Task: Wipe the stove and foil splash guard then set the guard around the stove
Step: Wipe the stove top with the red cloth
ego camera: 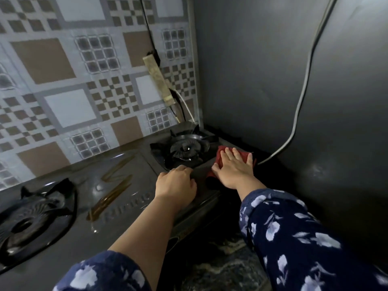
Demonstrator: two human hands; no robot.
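The wiping step is in hand. The right hand (233, 166) lies flat, fingers spread, pressing a red cloth (222, 156) onto the far right corner of the stove (117, 206), just beside the right burner (186, 148) — no closed grip here, only a palm holding the cloth down. The left hand (176, 183) rests on the stove top near the same burner, fingers curled and touching the dark surface; it has hold of nothing, as far as can be told, and seems to steady the stove. The left burner (31, 215) sits near the left edge, well apart from both hands.

No loose foil splash guard can be made out; whether the patterned panel (69, 85) behind the stove is that guard cannot be told.

Judging by this, the task is early — the stove is only partly covered. The next move likely calls for sweeping the cloth leftward across the glossy middle toward the left burner, keeping flat pressure and skirting the raised burner prongs.
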